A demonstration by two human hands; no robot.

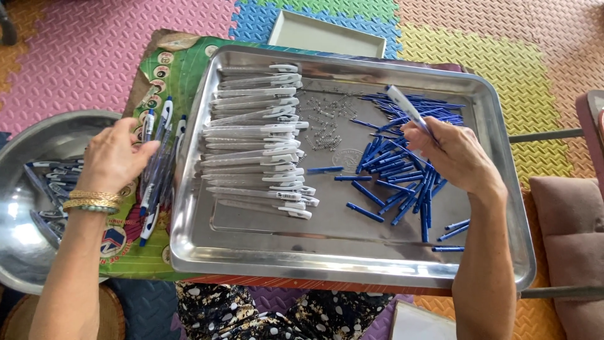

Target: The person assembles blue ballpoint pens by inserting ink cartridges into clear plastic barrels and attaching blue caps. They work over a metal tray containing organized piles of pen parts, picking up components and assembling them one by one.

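Left hand: my left hand (pixel 115 156), fingers together, rests flat on the finished pens (pixel 157 165) at the frame's left.
Right hand: my right hand (pixel 454 153) pinches a white pen barrel (pixel 406 106), centre right.
Tray: the steel tray (pixel 352 259) holds white barrels (pixel 258 141), blue parts (pixel 402 170) and springs (pixel 327 119).

Lying underneath everything: foam puzzle floor mat (pixel 94 56), interlocking tiles in pink, blue, green, yellow and orange. Sitting at the far edge, on the blue tiles: shallow pale rectangular tray (pixel 327 34). Resting at the left: round steel bowl (pixel 38 135), holding a few blue-and-white pieces. Lining the floor under the bowl's near rim: dark woven round mat (pixel 119 315). Leaning in from the right: brownish-pink cushion (pixel 569 233). Showing at the bottom: black-and-white patterned fabric (pixel 251 315); beside it, corner of a pale flat board (pixel 418 324).
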